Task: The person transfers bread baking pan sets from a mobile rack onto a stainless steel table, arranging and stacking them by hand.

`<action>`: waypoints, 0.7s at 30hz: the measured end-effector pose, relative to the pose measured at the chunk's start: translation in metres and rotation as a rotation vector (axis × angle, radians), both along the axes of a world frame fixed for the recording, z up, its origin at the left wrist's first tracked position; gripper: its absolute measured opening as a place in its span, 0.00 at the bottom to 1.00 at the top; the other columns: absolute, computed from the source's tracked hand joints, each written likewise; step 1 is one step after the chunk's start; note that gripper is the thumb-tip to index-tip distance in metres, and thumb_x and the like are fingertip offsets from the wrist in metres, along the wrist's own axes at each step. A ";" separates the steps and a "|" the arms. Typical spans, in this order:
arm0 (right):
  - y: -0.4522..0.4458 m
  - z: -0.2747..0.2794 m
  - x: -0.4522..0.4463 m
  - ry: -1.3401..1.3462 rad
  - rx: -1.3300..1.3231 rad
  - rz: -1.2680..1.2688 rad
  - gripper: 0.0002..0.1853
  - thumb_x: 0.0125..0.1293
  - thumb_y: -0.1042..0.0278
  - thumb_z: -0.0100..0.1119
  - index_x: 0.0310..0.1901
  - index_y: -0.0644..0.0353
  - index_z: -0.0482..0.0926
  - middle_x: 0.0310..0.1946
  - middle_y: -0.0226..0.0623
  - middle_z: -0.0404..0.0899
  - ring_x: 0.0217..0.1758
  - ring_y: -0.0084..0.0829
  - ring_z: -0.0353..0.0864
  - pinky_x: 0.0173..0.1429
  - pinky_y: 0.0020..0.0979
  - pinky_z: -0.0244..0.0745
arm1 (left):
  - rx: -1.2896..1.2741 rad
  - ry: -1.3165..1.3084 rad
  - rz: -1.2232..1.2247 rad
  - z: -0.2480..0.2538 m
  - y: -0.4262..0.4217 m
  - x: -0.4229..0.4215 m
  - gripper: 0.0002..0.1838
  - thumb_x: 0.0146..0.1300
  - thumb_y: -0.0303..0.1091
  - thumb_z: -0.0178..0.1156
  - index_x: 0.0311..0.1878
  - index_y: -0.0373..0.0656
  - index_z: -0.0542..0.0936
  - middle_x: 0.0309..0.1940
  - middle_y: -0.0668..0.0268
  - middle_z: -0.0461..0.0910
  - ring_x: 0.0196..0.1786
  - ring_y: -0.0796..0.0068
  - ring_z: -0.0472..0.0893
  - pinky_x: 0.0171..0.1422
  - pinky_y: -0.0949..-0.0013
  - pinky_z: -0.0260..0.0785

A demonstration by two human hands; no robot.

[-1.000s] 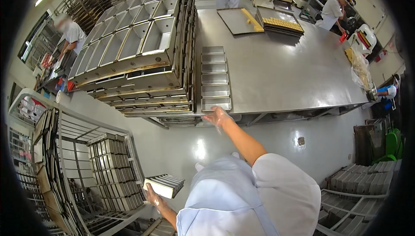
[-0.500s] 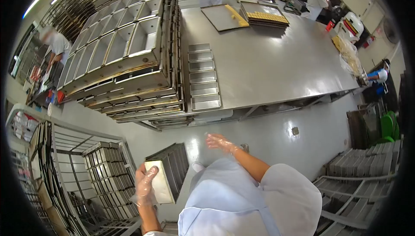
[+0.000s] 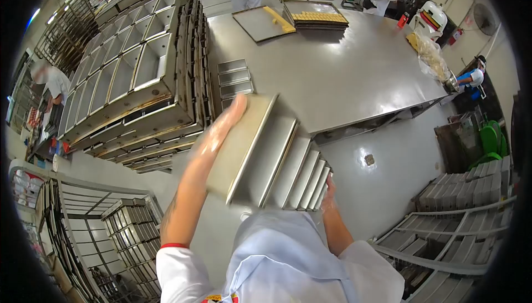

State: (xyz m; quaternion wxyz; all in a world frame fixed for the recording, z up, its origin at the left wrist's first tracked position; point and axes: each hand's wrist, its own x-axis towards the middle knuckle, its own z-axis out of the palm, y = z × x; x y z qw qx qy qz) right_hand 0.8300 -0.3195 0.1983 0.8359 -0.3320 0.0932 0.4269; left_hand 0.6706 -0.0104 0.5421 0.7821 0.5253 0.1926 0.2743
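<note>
A strapped set of metal loaf pans [image 3: 275, 164] is held up in front of my apron, tilted, with its open compartments facing right. My left hand [image 3: 230, 117], in a clear plastic glove, is pressed along the big near end of the set. Gripping the opposite end is my right hand [image 3: 329, 193], also gloved and partly hidden behind the pans. Just beyond, another strapped row of loaf pans [image 3: 235, 75] lies on the steel table [image 3: 354, 70], its near part covered by the set I hold.
Tall stacks of strapped loaf pans [image 3: 124, 75] stand on the table's left side. Trays with yellow pieces [image 3: 316, 17] sit at the far edge. Metal racks holding pans flank me, one rack [image 3: 83, 220] at left. Several people work in the background.
The pan set has come up from low at my left side to in front of me, near the table. My right hand, free before, now grips its other end.
</note>
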 end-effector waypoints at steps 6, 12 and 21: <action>-0.039 -0.026 0.029 -0.364 -0.367 -0.381 0.26 0.63 0.43 0.55 0.56 0.53 0.76 0.56 0.35 0.76 0.63 0.34 0.71 0.69 0.42 0.66 | 0.786 0.407 0.355 -0.122 0.038 0.081 0.19 0.69 0.45 0.58 0.52 0.39 0.81 0.43 0.55 0.84 0.46 0.58 0.84 0.54 0.56 0.76; 0.019 0.019 0.090 0.114 -0.178 -0.181 0.17 0.46 0.54 0.63 0.40 0.46 0.78 0.47 0.30 0.75 0.53 0.34 0.71 0.65 0.40 0.63 | 1.331 0.755 0.022 -0.269 0.006 0.060 0.24 0.55 0.38 0.69 0.55 0.43 0.78 0.45 0.52 0.82 0.50 0.51 0.80 0.56 0.53 0.73; 0.157 -0.026 0.124 0.100 -0.176 -0.204 0.20 0.44 0.64 0.62 0.43 0.52 0.76 0.48 0.33 0.75 0.58 0.37 0.69 0.70 0.41 0.59 | 1.546 0.769 0.136 -0.317 0.006 0.080 0.18 0.53 0.28 0.62 0.50 0.41 0.80 0.31 0.54 0.80 0.37 0.53 0.80 0.50 0.55 0.71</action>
